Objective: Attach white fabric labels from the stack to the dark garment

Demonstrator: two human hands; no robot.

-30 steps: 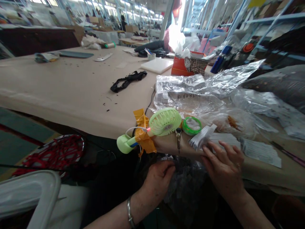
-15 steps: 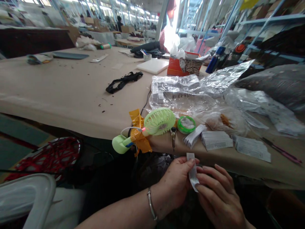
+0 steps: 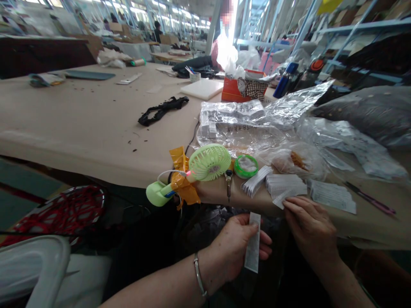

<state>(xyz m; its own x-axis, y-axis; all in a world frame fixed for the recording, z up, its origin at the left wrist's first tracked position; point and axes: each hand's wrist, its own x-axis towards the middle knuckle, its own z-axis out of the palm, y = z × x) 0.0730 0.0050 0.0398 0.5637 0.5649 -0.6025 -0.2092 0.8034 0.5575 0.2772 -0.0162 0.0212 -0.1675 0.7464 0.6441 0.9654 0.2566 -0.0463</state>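
Observation:
My left hand [image 3: 239, 244] pinches a printed white label [image 3: 252, 248] between thumb and fingers, below the table edge. The strip hangs nearly upright. My right hand [image 3: 310, 226] reaches to the middle stack of labels [image 3: 289, 185] at the table edge; its fingertips grip the corner of one label that slants out of the stack, and the thumb is hidden. A folded bunch of labels [image 3: 257, 181] lies to the left and another fanned stack [image 3: 332, 196] to the right. A soldering-iron-like tool [image 3: 228, 186] points down over the edge.
A green fan [image 3: 210, 162] is fixed to the edge with orange tape [image 3: 185, 188]. Beside it sits a green round tub [image 3: 245, 166] with white filling. Scissors [image 3: 370, 199] lie at the right. Behind are plastic bags [image 3: 244, 128], a black strap-like piece [image 3: 162, 110] and an orange box [image 3: 231, 89].
My right hand has left the label in my left hand and moved up and right to the middle stack. The left hand's label now hangs lower and straighter. The view has shifted slightly.

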